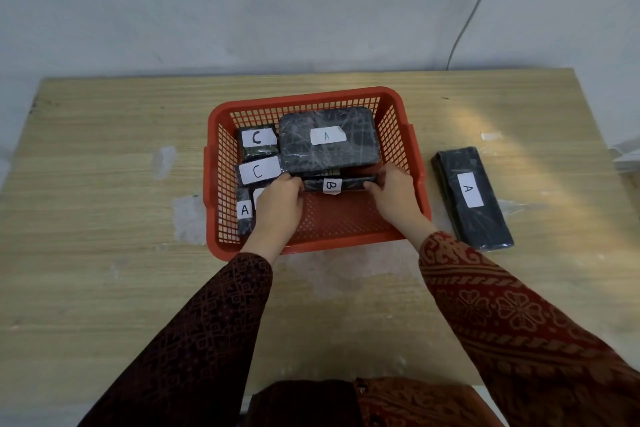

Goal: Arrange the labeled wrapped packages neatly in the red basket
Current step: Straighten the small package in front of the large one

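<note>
A red mesh basket (313, 246) sits mid-table. Inside it lie black wrapped packages: a large one labeled A (327, 139) at the back right, two labeled C (258, 139) (259, 171) at the left, and a small one labeled A (244, 213) at the front left, partly hidden by my left hand. My left hand (280, 199) and my right hand (393, 191) grip the two ends of a thin package labeled B (332, 184), held on edge just in front of the large A package. A long package labeled A (471, 196) lies on the table to the right of the basket.
The wooden table (104, 166) stands against a pale wall. A grey cable (474, 10) runs down the wall at the back right. A scrap of clear tape (491, 136) lies near the right side. Worn pale patches mark the tabletop around the basket.
</note>
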Demonstrator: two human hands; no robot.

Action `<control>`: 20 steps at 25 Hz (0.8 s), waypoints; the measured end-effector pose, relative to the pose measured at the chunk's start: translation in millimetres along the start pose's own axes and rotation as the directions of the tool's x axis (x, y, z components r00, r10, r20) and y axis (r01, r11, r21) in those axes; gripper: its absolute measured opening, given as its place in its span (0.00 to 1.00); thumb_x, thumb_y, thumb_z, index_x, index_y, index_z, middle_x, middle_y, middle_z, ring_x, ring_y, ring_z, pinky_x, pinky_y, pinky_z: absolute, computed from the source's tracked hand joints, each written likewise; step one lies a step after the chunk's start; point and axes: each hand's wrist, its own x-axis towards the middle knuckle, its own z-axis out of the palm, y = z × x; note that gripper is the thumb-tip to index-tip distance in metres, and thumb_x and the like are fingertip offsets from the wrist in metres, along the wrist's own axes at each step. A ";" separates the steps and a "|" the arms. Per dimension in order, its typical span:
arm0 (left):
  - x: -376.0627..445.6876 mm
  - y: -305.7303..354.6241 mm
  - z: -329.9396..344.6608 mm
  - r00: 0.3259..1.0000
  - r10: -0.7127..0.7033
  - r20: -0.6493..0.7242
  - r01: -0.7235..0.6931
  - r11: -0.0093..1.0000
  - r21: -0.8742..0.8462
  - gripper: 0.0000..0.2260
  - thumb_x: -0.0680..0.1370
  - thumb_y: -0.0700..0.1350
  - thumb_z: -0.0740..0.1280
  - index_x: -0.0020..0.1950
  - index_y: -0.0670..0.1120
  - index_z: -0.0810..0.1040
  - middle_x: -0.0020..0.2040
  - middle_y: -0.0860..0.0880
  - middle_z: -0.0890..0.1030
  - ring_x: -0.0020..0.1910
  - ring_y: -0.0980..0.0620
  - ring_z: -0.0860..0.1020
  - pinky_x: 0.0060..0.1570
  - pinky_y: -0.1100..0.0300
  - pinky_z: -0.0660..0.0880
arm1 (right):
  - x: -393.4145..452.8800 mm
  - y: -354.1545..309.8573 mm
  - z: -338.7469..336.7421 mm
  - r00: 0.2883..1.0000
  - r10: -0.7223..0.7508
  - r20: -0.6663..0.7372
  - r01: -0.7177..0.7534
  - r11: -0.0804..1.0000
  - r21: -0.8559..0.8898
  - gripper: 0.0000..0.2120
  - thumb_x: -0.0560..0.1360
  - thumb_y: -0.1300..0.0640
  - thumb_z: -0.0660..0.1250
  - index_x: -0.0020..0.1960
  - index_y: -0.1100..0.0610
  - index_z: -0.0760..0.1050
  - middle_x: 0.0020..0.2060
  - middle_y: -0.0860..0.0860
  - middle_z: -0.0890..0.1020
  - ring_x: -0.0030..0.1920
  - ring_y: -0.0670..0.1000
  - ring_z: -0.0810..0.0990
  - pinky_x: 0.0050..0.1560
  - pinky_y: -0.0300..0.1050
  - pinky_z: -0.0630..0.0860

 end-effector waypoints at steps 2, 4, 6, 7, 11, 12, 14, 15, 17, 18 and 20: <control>3.9 -0.9 2.3 1.000 -0.009 0.006 0.009 0.999 0.033 0.06 0.74 0.34 0.63 0.46 0.38 0.80 0.48 0.41 0.80 0.45 0.38 0.78 0.41 0.48 0.75 | 3.1 2.5 7.7 1.000 -0.018 -0.005 0.017 0.998 -0.056 0.10 0.73 0.62 0.68 0.52 0.66 0.76 0.50 0.63 0.81 0.52 0.60 0.79 0.52 0.47 0.72; 4.5 -2.3 4.8 1.000 0.000 -0.007 0.000 0.999 0.036 0.06 0.74 0.34 0.63 0.46 0.38 0.79 0.47 0.40 0.80 0.44 0.37 0.79 0.40 0.47 0.76 | 5.5 2.1 11.6 0.999 -0.014 -0.030 0.011 0.996 -0.091 0.11 0.74 0.62 0.67 0.53 0.66 0.75 0.51 0.63 0.80 0.53 0.61 0.79 0.54 0.48 0.73; 2.9 -2.5 6.2 1.000 0.019 -0.016 -0.019 1.000 0.020 0.07 0.75 0.35 0.63 0.49 0.38 0.78 0.48 0.40 0.80 0.45 0.38 0.79 0.40 0.47 0.76 | 7.4 -0.5 12.3 0.999 0.000 -0.052 -0.004 0.996 -0.086 0.13 0.74 0.62 0.67 0.56 0.66 0.73 0.52 0.64 0.80 0.54 0.62 0.78 0.56 0.50 0.73; 1.4 -1.9 5.3 1.000 0.025 -0.011 -0.025 1.000 0.012 0.07 0.75 0.35 0.63 0.51 0.38 0.78 0.49 0.40 0.80 0.46 0.38 0.79 0.40 0.47 0.76 | 7.8 -2.0 11.6 0.999 0.009 -0.046 -0.013 0.996 -0.089 0.13 0.74 0.62 0.67 0.56 0.66 0.73 0.53 0.64 0.80 0.54 0.63 0.78 0.56 0.51 0.74; -14.5 9.0 -6.9 0.999 0.038 -0.019 -0.038 0.999 -0.036 0.12 0.77 0.42 0.64 0.59 0.42 0.78 0.54 0.43 0.80 0.51 0.43 0.79 0.44 0.52 0.75 | -7.7 -10.9 -13.3 0.995 -0.089 0.035 0.092 0.990 -0.103 0.12 0.75 0.62 0.66 0.57 0.64 0.73 0.52 0.62 0.80 0.52 0.60 0.78 0.53 0.51 0.75; -21.2 15.1 -10.4 0.999 0.038 -0.032 -0.040 0.997 -0.063 0.12 0.78 0.44 0.64 0.60 0.43 0.78 0.55 0.44 0.79 0.52 0.44 0.78 0.44 0.53 0.75 | -16.3 -11.5 -25.5 0.985 -0.172 0.029 0.173 0.983 -0.064 0.11 0.75 0.61 0.66 0.56 0.62 0.74 0.50 0.60 0.80 0.50 0.58 0.79 0.51 0.51 0.76; -37.6 33.2 -12.9 0.996 0.068 -0.061 -0.074 0.992 -0.099 0.13 0.79 0.47 0.63 0.61 0.44 0.77 0.56 0.45 0.79 0.52 0.45 0.78 0.44 0.53 0.76 | -36.1 -4.8 -53.4 0.950 -0.311 -0.022 0.311 0.950 0.023 0.08 0.75 0.61 0.65 0.54 0.60 0.76 0.45 0.53 0.80 0.41 0.51 0.77 0.44 0.43 0.76; -46.2 44.9 -9.2 0.991 0.110 -0.073 -0.117 0.988 -0.098 0.14 0.79 0.48 0.62 0.61 0.44 0.77 0.56 0.45 0.80 0.52 0.46 0.78 0.46 0.53 0.76 | -45.1 3.8 -66.3 0.937 -0.345 -0.053 0.348 0.936 0.051 0.07 0.75 0.61 0.65 0.53 0.59 0.76 0.43 0.51 0.79 0.39 0.48 0.76 0.41 0.38 0.74; -63.9 73.0 7.8 0.972 0.220 -0.080 -0.225 0.973 -0.056 0.16 0.79 0.49 0.60 0.62 0.43 0.77 0.55 0.44 0.80 0.52 0.45 0.78 0.50 0.51 0.76 | -58.2 34.0 -86.0 0.938 -0.319 -0.133 0.329 0.943 0.058 0.06 0.76 0.62 0.65 0.52 0.59 0.77 0.43 0.50 0.78 0.39 0.47 0.75 0.41 0.36 0.72; -71.9 85.7 18.9 0.964 0.257 -0.068 -0.259 0.965 -0.023 0.17 0.79 0.50 0.59 0.62 0.42 0.76 0.55 0.44 0.80 0.53 0.44 0.78 0.53 0.50 0.75 | -62.0 53.3 -90.7 0.950 -0.261 -0.169 0.273 0.961 0.051 0.06 0.75 0.62 0.65 0.52 0.59 0.77 0.44 0.52 0.78 0.42 0.49 0.76 0.43 0.39 0.73; -82.3 102.4 40.0 0.961 0.272 -0.049 -0.270 0.962 0.045 0.19 0.79 0.50 0.58 0.64 0.41 0.75 0.56 0.43 0.80 0.55 0.44 0.78 0.58 0.48 0.73 | -65.9 92.1 -93.6 0.973 -0.096 -0.212 0.098 0.995 -0.002 0.09 0.75 0.61 0.66 0.54 0.60 0.76 0.50 0.57 0.77 0.50 0.57 0.76 0.50 0.46 0.72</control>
